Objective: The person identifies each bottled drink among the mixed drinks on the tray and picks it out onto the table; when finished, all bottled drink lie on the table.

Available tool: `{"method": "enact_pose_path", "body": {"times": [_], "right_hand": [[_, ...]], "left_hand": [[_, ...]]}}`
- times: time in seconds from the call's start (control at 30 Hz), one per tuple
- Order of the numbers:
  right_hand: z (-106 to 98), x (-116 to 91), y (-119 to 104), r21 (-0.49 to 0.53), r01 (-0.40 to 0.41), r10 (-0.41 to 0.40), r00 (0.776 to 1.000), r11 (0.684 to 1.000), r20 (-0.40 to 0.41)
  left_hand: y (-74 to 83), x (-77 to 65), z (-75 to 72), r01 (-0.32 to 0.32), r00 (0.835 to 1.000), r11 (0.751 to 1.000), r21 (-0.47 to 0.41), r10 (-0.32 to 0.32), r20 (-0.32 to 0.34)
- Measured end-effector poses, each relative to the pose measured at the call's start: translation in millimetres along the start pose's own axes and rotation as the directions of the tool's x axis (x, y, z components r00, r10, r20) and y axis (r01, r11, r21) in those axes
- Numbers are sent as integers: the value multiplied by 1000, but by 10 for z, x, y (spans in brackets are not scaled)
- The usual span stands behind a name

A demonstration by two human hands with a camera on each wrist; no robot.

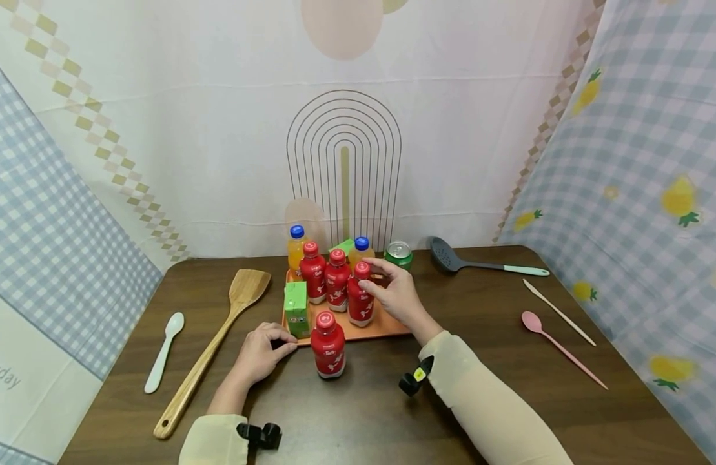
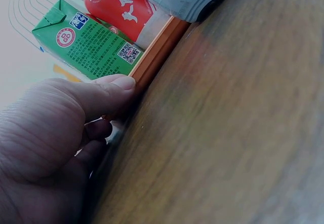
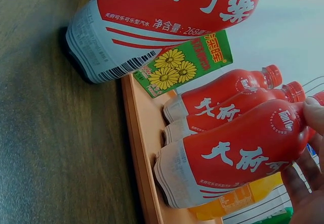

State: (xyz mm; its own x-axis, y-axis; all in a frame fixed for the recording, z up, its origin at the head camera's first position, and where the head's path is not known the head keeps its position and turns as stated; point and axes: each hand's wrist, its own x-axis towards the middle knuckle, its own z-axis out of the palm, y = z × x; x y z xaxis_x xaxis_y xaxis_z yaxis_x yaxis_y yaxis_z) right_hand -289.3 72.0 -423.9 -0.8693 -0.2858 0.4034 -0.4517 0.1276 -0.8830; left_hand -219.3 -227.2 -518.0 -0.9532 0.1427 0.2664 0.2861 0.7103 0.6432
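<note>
My right hand [image 1: 397, 294] grips the neck of a red cola bottle [image 1: 360, 310], the rightmost of three upright in a row on the orange tray [image 1: 387, 328]. In the right wrist view its thumb [image 3: 315, 113] lies against the bottle's shoulder. My left hand [image 1: 261, 352] pinches the tray's front left corner, thumb on the rim, beside a green drink carton [image 1: 296, 309]. Another red cola bottle [image 1: 328, 349] stands on the table just in front of the tray. Two orange juice bottles [image 1: 296, 248] stand behind the red ones.
A green can [image 1: 399, 254] stands at the back right. Left lie a wooden spatula [image 1: 237, 310] and a white spoon [image 1: 164, 352]. On the right lie a slotted skimmer [image 1: 450, 258], a thin pale stick [image 1: 558, 311] and a pink spoon [image 1: 561, 349]. Curtains surround the table [image 1: 450, 426].
</note>
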Motion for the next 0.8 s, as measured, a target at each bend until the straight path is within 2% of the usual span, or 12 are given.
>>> {"method": "enact_pose_path", "body": {"times": [0.13, 0.37, 0.47, 0.8], "right_hand": [[1, -22, -62, -4, 3, -3, 1000, 1000, 0], [-4, 9, 202, -38, -14, 13, 999, 999, -30], [-14, 4, 231, -31, -2, 1, 999, 1000, -35], [-88, -53, 60, -17, 5, -6, 998, 1000, -58]], "left_hand": [[2, -9, 8, 8, 1000, 1000, -2, -8, 2], [31, -8, 10, 14, 1000, 1000, -10, -13, 6], [32, -2, 12, 15, 1000, 1000, -10, -15, 8], [9, -1, 1, 15, 1000, 1000, -2, -15, 2]]}}
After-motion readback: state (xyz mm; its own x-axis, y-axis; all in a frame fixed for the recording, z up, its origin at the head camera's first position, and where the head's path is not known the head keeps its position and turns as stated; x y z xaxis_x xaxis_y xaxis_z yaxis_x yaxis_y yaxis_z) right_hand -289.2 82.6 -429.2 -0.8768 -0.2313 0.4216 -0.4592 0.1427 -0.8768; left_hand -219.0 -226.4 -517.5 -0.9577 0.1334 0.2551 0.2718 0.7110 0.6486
